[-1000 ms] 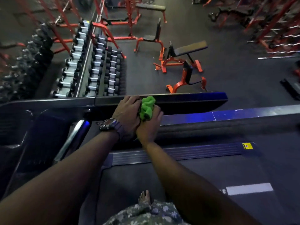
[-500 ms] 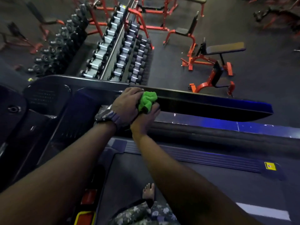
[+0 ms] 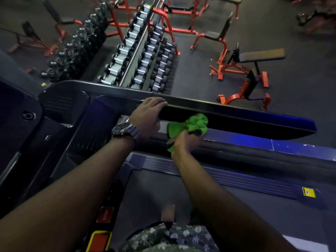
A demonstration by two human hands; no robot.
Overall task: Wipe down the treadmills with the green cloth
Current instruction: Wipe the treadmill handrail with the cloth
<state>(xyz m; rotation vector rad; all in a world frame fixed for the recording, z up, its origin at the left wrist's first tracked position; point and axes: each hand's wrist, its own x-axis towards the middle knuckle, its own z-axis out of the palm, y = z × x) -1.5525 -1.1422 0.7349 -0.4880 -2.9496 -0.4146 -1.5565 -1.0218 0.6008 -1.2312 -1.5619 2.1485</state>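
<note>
I stand on a dark treadmill, its belt (image 3: 149,193) under me. Its black side handrail (image 3: 236,115) runs from the console (image 3: 63,106) off to the right. My left hand (image 3: 147,115), with a watch on the wrist, grips the handrail near the console, fingers curled over its top edge. My right hand (image 3: 185,140) holds the bunched green cloth (image 3: 192,124) just below the rail and a little to the right of the left hand. Whether the cloth touches the rail is unclear.
Beyond the rail, racks of dumbbells (image 3: 145,57) stand on the gym floor, with red weight benches (image 3: 243,77) to the right. A red and yellow stop button (image 3: 100,239) sits at the lower left. My bare foot (image 3: 168,213) rests on the belt.
My hands were together on the rail with the cloth between them. Now the right hand has pulled away with the cloth, down and to the right; the left stays gripping the rail.
</note>
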